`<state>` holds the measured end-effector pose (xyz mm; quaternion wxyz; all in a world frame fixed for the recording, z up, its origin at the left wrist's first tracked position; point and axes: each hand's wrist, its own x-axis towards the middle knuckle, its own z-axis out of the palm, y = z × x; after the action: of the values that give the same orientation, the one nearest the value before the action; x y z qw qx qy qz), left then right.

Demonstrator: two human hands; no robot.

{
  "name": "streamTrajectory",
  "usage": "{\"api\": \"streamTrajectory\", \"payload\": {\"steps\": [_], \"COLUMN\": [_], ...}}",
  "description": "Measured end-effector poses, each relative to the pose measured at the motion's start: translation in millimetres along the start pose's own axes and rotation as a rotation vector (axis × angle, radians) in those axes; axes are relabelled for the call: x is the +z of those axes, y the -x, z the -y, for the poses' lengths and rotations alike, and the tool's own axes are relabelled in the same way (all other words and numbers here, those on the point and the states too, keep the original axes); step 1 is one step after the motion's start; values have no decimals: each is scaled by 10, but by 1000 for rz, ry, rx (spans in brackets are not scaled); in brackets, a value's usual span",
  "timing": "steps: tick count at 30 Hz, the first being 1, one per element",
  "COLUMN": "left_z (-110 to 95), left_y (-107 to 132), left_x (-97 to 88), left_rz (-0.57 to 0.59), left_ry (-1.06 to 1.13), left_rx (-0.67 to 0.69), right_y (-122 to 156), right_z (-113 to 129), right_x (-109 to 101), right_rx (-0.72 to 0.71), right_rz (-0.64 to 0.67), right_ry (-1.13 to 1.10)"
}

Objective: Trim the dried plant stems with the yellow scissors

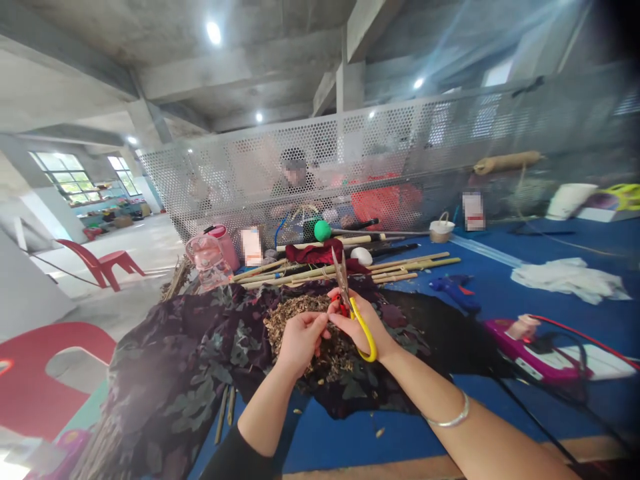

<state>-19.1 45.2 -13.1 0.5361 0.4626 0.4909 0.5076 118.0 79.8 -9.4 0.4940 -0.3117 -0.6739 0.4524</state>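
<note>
My right hand (371, 328) is closed around a pair of scissors (369, 333) with yellow handles, the blades pointing up and away from me. Something small and red (341, 306) shows by its fingers; I cannot tell its kind. My left hand (299, 341) is pinched, its fingertips touching those of the right hand, and what they hold is too small to make out. Below both hands a heap of brown dried plant bits (287, 317) lies on a dark patterned cloth (200, 340).
Bamboo sticks (320, 272), a green ball (323, 231) and a dark red cloth (313, 253) lie behind the heap. A blue glue gun (454, 291), a magenta power strip (520, 350) with cables, and a white cloth (570, 279) are rightward. Beyond the perforated screen (240, 173) sits a person.
</note>
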Motion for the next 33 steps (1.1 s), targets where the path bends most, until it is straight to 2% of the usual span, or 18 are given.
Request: {"api": "streamTrajectory", "payload": {"steps": [6,13,16,18,21,24,27,33], "left_z": [-24,-24,-36,-54,-81,-83,-59,-17], "left_y": [19,24,15,10,7,8,6,9], "left_x": [-11,-24,-20,-21,-36,-49,-46,-17], "left_rz": [34,116,60,-19,-120,-155,-181,-191], "left_ry": [-52,65,75,142,261,278,218,129], "left_rx": [-43,-113,-68,-11,101,169,195,234], "right_y": [-1,-4,5,15,32,44,53,58], "right_z": [-43,-9,-42,-64,-86,-95,-95,-88], "right_x": [-12,-6,-6,-8,-4,22,57,67], "right_rx": [-25,-16,-50,-100,-237,-335,-329,-324], "right_rz": [5,-2,-10,-14,0,48,87,84], "right_ry": [54,86,142,264,500,631,679,721]}}
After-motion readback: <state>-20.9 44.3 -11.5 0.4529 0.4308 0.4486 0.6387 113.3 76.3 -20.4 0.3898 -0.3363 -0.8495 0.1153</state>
